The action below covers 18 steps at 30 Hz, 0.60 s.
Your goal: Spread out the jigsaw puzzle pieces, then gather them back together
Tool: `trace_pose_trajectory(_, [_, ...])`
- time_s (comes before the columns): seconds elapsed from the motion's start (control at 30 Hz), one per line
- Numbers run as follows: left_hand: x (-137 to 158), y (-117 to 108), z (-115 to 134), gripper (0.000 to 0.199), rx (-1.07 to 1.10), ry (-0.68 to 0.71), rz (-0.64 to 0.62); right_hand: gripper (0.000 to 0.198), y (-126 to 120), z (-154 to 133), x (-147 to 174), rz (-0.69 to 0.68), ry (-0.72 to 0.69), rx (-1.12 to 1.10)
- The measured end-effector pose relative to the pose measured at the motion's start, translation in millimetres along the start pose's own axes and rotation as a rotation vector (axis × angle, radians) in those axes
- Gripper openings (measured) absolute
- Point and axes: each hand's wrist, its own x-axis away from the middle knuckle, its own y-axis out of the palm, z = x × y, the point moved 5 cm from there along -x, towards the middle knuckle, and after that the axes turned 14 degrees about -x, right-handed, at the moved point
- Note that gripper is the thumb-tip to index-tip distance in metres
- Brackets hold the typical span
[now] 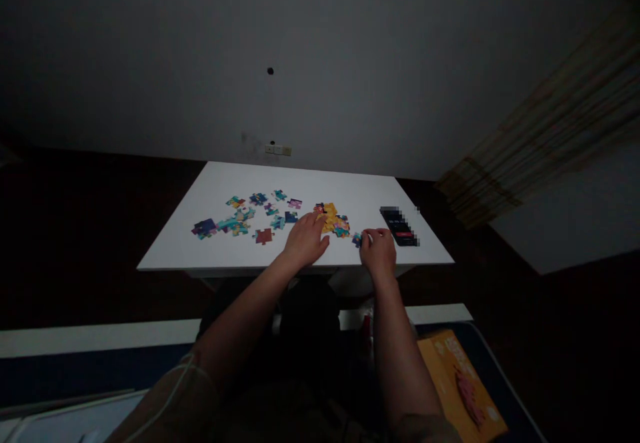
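**Orange box, white table, scattered jigsaw: items near to far**

Orange cardboard box [457, 383], printed, lies nearest at the lower right, on a dark blue surface beside the person's right forearm.

White table [350, 186], rectangular, stands beyond the knees against a grey wall.

Right hand [379, 251] rests at the table's near edge, fingers curled inward. Its fingertips pinch a small blue puzzle piece [357, 239], which sits just at the left of the knuckles, low over or on the tabletop; which of the two cannot be told in the dim light.

Left hand [305, 240] lies palm down and flat on the table, fingers spread, grasping nothing. Its fingertips touch the near edge of a joined yellow-orange puzzle cluster [334, 220], which lies between the two hands and slightly farther away.

Dark phone [399, 226], screen pixelated, lies just beyond and right of the right hand.

Loose puzzle pieces [245, 220], teal, blue, purple and one reddish-brown, are spread across the table's left half, well apart from the held piece.

Wall socket [278, 150], pale, sits on the wall just above the table's far edge.
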Motion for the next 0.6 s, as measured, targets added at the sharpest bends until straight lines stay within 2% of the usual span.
trace_pose_trajectory(0.13, [-26.2, 23.2, 4.0, 0.054, -0.241, 0.060, -0.122, 0.033, 5.7, -26.2, -5.0, -0.084, -0.115, -0.064])
trace_pose_trajectory(0.27, [-32.1, 30.9, 2.6, 0.035, -0.300, 0.166, -0.187, 0.046, 19.0, -43.9, -4.4, -0.213, -0.198, -0.089])
trace_pose_trajectory(0.43, [-29.1, 25.4, -1.5, 0.029, -0.286, 0.198, -0.210, 0.035, 25.9, -34.9, -2.1, -0.192, -0.149, -0.180])
trace_pose_trajectory(0.6, [-31.2, 16.2, -6.9, 0.026, -0.184, 0.178, -0.202, 0.036, 22.4, -23.1, -2.4, -0.135, -0.054, -0.387])
